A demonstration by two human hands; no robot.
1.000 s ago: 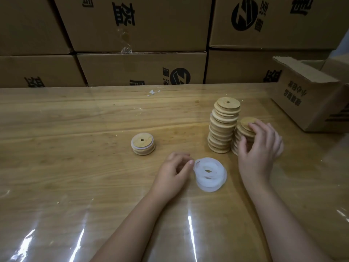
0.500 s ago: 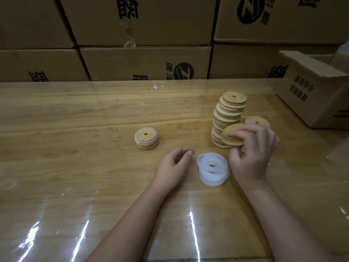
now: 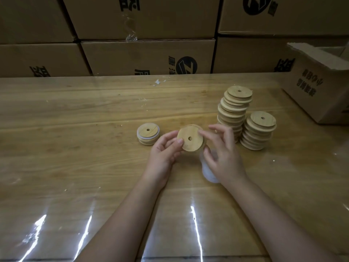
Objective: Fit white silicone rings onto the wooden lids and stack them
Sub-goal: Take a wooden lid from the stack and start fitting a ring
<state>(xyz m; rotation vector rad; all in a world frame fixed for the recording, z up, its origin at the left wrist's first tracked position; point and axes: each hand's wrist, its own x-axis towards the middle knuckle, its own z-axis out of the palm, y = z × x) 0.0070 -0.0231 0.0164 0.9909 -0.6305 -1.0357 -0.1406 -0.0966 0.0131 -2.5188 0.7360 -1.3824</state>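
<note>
Over the table [image 3: 75,129], mid-front, wooden lid [image 3: 189,138] sits face-on between both hands, left hand [image 3: 162,152] pinching its left rim, right hand [image 3: 222,157] gripping its right rim, with white silicone rings [image 3: 207,173] lying just beneath the right hand, nearer it.

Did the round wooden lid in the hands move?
Yes. The round wooden lid moved left, from the short stack of wooden lids past the tall stack, toward the left hand.
</note>
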